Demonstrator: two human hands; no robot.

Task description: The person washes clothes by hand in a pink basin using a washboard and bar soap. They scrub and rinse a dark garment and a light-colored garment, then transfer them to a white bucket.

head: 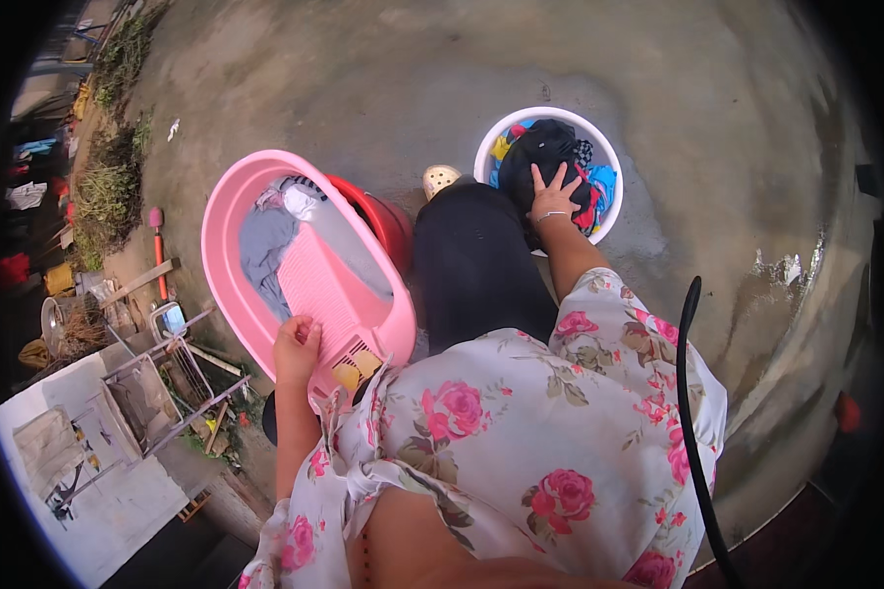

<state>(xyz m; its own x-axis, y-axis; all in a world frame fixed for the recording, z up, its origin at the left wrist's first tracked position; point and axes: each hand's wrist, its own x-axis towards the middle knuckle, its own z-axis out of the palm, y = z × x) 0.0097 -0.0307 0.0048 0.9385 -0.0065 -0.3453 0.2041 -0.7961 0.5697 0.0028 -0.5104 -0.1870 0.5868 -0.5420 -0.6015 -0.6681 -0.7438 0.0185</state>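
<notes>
A large pink plastic washtub [227, 215] with a built-in ribbed washboard [318, 280] stands to my left. In its basin lie wet grey cloth [265, 239], a white cloth [300, 201] and a striped piece, with some water. My left hand [298, 346] is over the tub's near left rim, fingers curled; whether it pinches anything is hidden. My right hand [552, 195] lies with spread fingers on a black garment [519, 166] in a round white basin [614, 158]. Blue, red, yellow and checked clothes [600, 180] fill the rest of that basin.
A red bucket [390, 224] stands behind the pink tub. A beige clog [440, 179] shows beside my dark-clothed knee [479, 250]. Yellow soap pieces [357, 368] sit at the tub's near end. A metal rack [155, 405] stands left. A black cable [689, 412] hangs at right.
</notes>
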